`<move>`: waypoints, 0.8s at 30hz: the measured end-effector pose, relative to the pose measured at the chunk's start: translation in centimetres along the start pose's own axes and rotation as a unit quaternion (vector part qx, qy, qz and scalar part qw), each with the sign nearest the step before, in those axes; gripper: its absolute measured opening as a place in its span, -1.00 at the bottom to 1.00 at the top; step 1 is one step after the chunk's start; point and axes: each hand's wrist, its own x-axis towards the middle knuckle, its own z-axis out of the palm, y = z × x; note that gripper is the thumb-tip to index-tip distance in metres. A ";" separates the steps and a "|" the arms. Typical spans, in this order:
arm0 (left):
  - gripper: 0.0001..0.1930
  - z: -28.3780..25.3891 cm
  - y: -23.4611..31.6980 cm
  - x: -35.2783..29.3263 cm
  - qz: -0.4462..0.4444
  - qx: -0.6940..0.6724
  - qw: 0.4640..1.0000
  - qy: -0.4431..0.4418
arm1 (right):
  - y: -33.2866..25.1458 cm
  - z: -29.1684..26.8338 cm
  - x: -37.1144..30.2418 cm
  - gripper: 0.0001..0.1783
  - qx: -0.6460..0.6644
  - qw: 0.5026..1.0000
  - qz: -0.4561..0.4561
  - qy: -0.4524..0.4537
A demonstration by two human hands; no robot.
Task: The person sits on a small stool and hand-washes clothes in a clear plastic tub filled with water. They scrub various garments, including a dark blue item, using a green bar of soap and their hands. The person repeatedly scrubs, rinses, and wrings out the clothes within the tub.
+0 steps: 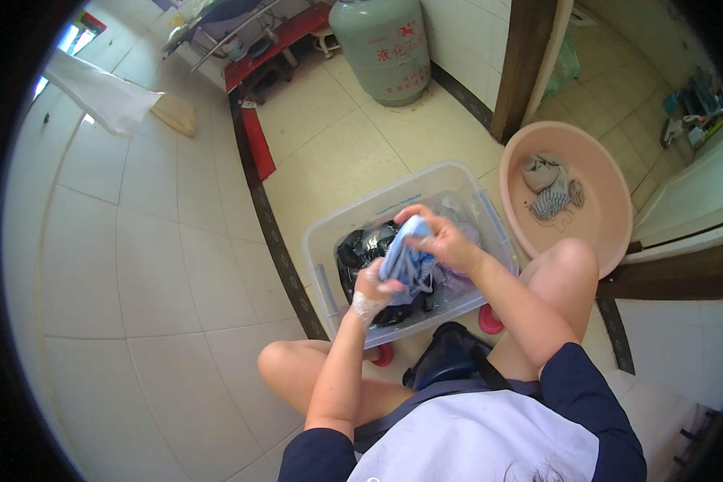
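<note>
A light blue piece of cloth (410, 261), bunched and wet-looking, hangs between my two hands over a clear plastic tub (361, 210). My left hand (374, 284) grips its lower left side, with white suds on the wrist. At its upper right, the fingers of my right hand (446, 241) are closed on the same cloth. Beneath them, dark wet clothes (352, 255) lie in the tub, and a lilac cloth (456, 279) shows partly behind my right forearm. Whether the blue cloth touches the laundry below, I cannot tell.
Right of the tub stands a peach-coloured basin (601, 169) with a few grey and patterned garments (549, 201). Farther off are a grey-green gas cylinder (384, 52) and a low red shelf (285, 44). A tiled wall (120, 265) runs along the left; my knees flank the tub.
</note>
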 end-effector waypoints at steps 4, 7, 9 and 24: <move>-0.44 -0.5 0.6 -0.4 -0.073 0.303 0.946 -0.089 | -2.4 -2.5 0.6 -0.58 0.246 0.969 0.026 0.005; -0.49 -1.0 -0.3 -0.2 -0.089 0.187 0.976 -0.067 | -3.3 -5.2 1.9 -0.54 0.425 0.901 0.055 0.070; -0.52 -1.0 -1.3 0.1 -0.150 -0.122 0.981 -0.016 | -2.9 -6.0 3.1 -0.56 0.335 0.926 0.099 0.146; -0.68 6.3 1.8 1.1 -0.179 -0.671 0.716 0.076 | 6.4 3.9 -1.0 -0.79 -0.445 0.861 -0.226 0.099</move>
